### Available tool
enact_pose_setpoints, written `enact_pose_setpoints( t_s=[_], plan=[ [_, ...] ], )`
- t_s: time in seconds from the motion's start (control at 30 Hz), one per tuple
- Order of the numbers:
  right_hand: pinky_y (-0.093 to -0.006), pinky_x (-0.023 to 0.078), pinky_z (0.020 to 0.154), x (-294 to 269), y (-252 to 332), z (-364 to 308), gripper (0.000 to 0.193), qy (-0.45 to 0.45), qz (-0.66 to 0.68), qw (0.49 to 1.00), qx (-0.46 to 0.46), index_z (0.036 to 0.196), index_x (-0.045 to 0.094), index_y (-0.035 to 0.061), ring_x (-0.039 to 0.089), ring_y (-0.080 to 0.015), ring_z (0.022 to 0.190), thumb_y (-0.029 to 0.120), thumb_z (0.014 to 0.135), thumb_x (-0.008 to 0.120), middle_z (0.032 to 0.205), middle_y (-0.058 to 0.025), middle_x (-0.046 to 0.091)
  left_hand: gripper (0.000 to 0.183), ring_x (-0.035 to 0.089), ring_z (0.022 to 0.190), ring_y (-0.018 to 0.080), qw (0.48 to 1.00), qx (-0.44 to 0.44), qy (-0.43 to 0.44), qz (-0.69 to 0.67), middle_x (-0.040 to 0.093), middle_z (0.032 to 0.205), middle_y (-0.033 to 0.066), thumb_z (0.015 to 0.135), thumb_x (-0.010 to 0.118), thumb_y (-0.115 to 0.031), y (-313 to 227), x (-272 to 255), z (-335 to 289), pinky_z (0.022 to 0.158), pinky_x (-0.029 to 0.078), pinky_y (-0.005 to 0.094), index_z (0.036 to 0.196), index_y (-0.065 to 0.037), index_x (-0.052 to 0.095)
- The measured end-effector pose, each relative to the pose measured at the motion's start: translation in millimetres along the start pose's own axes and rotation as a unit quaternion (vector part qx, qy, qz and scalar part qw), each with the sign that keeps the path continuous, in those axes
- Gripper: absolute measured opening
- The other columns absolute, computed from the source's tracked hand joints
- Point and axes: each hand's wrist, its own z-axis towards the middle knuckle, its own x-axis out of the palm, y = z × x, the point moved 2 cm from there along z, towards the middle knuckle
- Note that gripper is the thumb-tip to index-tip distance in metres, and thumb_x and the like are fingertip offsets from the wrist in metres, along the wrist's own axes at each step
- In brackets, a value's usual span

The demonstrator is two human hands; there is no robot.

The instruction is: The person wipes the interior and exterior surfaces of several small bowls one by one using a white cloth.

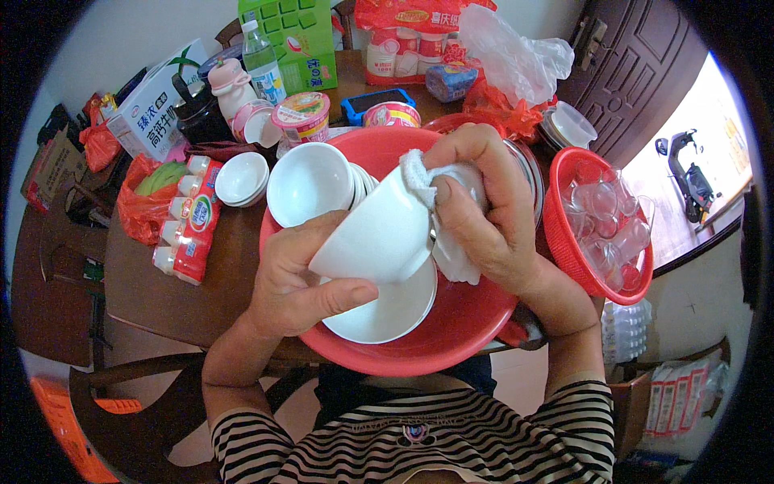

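Observation:
Tilted on its side, a white bowl (367, 238) is gripped at its lower left by my left hand (298, 274), thumb along one side. My right hand (492, 210) pinches a white cloth (417, 176) over the bowl's upper right rim, and the cloth's loose end hangs below the fingers. Both hands are above a large red basin (476, 323). Inside the basin, a stack of white bowls (310, 185) lies tipped at the back left, and another white bowl (387, 315) sits under the held one, partly hidden by it and my left hand.
Right of the basin, a red basket (556, 234) holds several clear glasses (605, 202). Small white bowls (242, 179) and a pack of small bottles (191, 218) stand left on the wooden table (145, 294). Behind are instant noodle cups (302, 117), a phone (377, 105) and a water bottle (260, 60).

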Motion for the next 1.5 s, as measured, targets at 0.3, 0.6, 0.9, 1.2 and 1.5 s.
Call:
enact_pose_setpoints(
  t_s=[0.3,0.6,0.9,1.2,1.5],
  plan=[
    [-0.0281,0.047,0.056,9.9,18.1,-16.7,0.027,0.077,-0.248,0.9,-0.351,0.085,0.065,0.0122,0.055,-0.0188,0.067,0.013,0.059,0.071,0.082,-0.0043,0.055,0.041,0.057,0.094,0.017,0.999,0.025,0.009,0.045,0.059,0.101,0.0109,0.074,0.071,-0.012,2.2,-1.2,1.8,0.083,0.042,0.0289,0.108,0.005,0.055],
    [-0.0254,0.043,0.069,-2.7,1.5,0.6,0.023,0.073,0.081,0.993,0.035,0.099,0.052,0.0039,0.052,-0.0124,0.079,0.012,0.079,0.06,0.089,-0.0053,0.054,0.058,0.055,0.104,0.0184,0.993,0.059,-0.027,-0.099,0.057,0.112,0.0134,0.071,0.072,-0.011,7.0,-3.9,-7.6,0.09,0.04,0.0319,0.12,0.007,0.047],
    [-0.0252,0.046,0.057,9.5,13.7,-13.5,0.029,0.048,-0.246,0.913,-0.322,0.087,0.064,0.0121,0.056,-0.0156,0.071,0.015,0.058,0.067,0.084,-0.0047,0.058,0.065,0.05,0.108,0.0164,0.999,-0.006,0.011,-0.045,0.053,0.119,0.0108,0.077,0.068,-0.012,6.5,-1.8,-6.5,0.094,0.038,0.0329,0.131,0.005,0.035],
    [-0.0278,0.043,0.071,-7.5,-3.7,6.6,0.025,0.066,-0.146,0.971,-0.179,0.093,0.062,0.0052,0.053,-0.0198,0.08,0.006,0.068,0.058,0.091,-0.0106,0.054,0.056,0.051,0.108,0.0185,0.994,-0.011,0.021,-0.107,0.053,0.119,0.011,0.083,0.063,-0.017,9.1,-2.4,-1.6,0.094,0.037,0.0333,0.128,0.004,0.038],
    [-0.0294,0.044,0.067,-11.1,-3.4,4.8,0.026,0.028,-0.087,0.982,-0.167,0.095,0.06,0.0027,0.053,-0.0228,0.078,-0.001,0.07,0.055,0.085,-0.0109,0.055,0.038,0.048,0.113,0.027,0.992,0.019,0.086,0.09,0.052,0.118,0.0183,0.08,0.063,-0.015,-11.2,4.5,-1.7,0.096,0.034,0.0375,0.111,0.005,0.055]
  ],
)
